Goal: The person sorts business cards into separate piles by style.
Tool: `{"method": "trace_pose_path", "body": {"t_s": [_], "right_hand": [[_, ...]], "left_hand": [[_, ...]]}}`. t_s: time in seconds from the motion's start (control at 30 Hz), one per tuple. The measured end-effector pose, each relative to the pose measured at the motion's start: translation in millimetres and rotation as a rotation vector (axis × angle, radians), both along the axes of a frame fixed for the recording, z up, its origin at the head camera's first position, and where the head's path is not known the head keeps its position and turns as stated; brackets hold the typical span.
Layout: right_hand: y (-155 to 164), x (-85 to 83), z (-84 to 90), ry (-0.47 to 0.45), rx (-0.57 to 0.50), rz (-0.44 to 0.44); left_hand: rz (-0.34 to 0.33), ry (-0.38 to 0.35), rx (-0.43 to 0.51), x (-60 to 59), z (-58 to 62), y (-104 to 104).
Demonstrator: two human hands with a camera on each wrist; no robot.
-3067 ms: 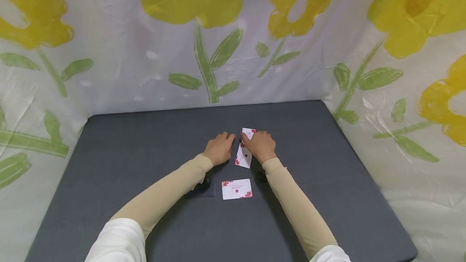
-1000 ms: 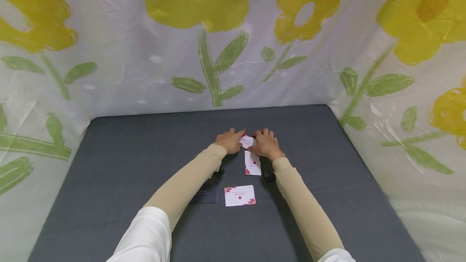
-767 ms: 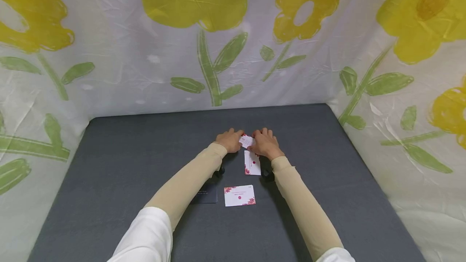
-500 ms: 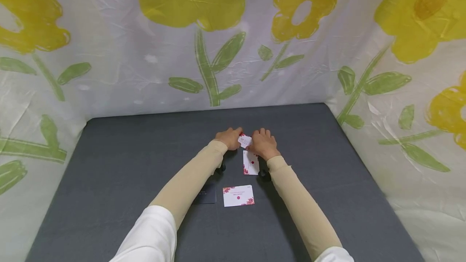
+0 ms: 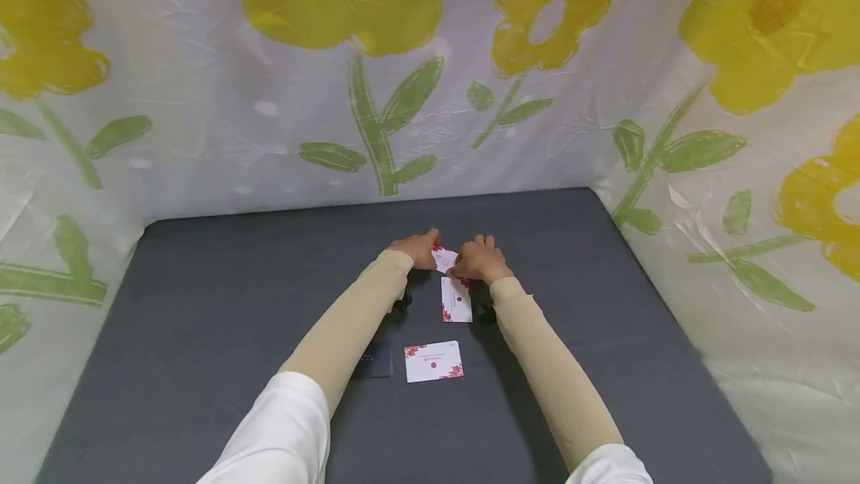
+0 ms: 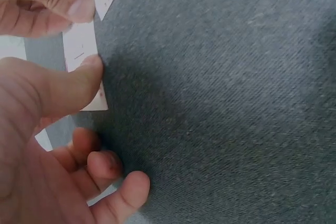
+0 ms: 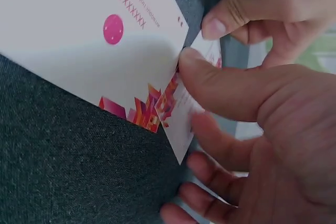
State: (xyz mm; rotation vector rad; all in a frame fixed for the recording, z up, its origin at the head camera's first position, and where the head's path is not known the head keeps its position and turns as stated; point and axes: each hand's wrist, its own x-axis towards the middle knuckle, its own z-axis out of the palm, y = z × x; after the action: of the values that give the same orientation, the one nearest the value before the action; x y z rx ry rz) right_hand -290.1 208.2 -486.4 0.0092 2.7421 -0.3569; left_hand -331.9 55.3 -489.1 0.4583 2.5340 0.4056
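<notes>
The table [image 5: 201, 305] is dark grey, and its left half lies bare from the left edge to the sleeves; a flowered sheet [image 5: 201, 95] closes it in on the left, back and right.

A dark card [image 5: 376, 359] lies flat near the left sleeve, partly hidden by it. Just to its right, apart by a thin gap, a white card [image 5: 433, 361] lies crosswise with red corners.

The left hand [image 5: 418, 249] is at mid-table, its thumb and fingers curled to pinch the left end of a small card [image 5: 444, 258] (the left wrist view shows the thumb [image 6: 79, 77] pressed on its face). That small card is lifted and tilted, held between both hands, well clear of every table edge.

Below it a long card [image 5: 457, 299] lies lengthwise on the cloth, its far end under or against the small card; I cannot tell if they touch.

The right hand [image 5: 478, 260] pinches the small card's right end, its thumb [image 7: 226, 85] on top and its fingers curled beneath. Right of this hand the table is open out to its right edge.
</notes>
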Motion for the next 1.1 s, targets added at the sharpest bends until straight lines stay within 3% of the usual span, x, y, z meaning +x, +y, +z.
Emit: {"method": "trace_pose_path", "body": {"t_s": [0.17, 0.3, 0.4, 0.53, 0.7, 0.87, 1.0, 1.1], "right_hand": [[2.2, 0.5, -2.0, 0.027, -0.057, -0.020], [1.2, 1.9, -1.8, 0.059, -0.058, -0.005], [1.2, 2.3, -1.6, 0.069, -0.051, 0.014], [5.1, 5.6, -7.5, 0.132, -0.089, 0.048], [15.3, 11.3, -19.7, 0.260, -0.276, 0.061], [20.5, 18.8, -15.9, 0.352, -0.426, -0.021], [21.4, 26.9, -4.7, 0.388, -0.522, -0.060], [21.5, 35.6, 3.2, 0.379, -0.562, -0.053]], "left_hand": [[0.017, -0.065, -0.002, -7.3, -2.7, -2.5], [0.025, -0.051, 0.025, 0.3, 7.9, -10.0], [0.046, 0.002, 0.049, 9.4, 11.9, -11.9], [0.049, 0.121, 0.058, 15.1, -1.2, -9.2], [0.017, 0.271, 0.128, 22.3, -10.9, -12.8], [0.007, 0.376, 0.226, 28.2, -9.5, -22.0], [0.015, 0.416, 0.308, 36.8, -2.9, -32.9], [0.040, 0.390, 0.377, 47.5, 5.9, -43.5]]}}
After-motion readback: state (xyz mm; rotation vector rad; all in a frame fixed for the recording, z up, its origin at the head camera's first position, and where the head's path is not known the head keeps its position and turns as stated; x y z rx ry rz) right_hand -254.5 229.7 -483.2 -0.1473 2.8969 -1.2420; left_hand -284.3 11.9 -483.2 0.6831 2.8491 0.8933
